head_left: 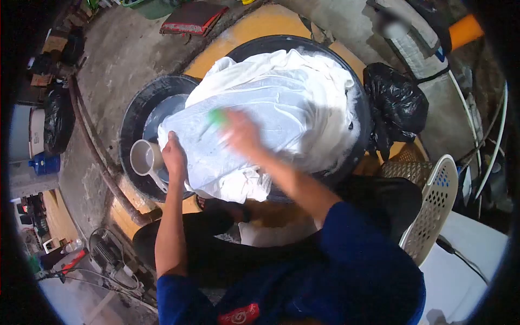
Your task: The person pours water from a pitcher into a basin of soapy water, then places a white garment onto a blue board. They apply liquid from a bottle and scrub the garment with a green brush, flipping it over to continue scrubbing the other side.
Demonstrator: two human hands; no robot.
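A large white cloth (281, 108) is spread over a black tub (303, 42) and hangs over its near edge. My left hand (174, 157) presses down on the cloth's near left edge and grips it. My right hand (241, 134), blurred by motion, is on top of the cloth and holds a small green object (218, 117), which looks like a brush or soap; I cannot tell which. A second, smaller black tub (135, 114) with water stands at the left, with a pale plastic mug (145, 158) in it.
A black plastic bag (395, 103) lies right of the big tub. A white plastic chair (436, 206) stands at my right. A red mat (192, 19) lies at the far edge. Another black bag (57, 119) and a blue bottle (44, 162) are at the left.
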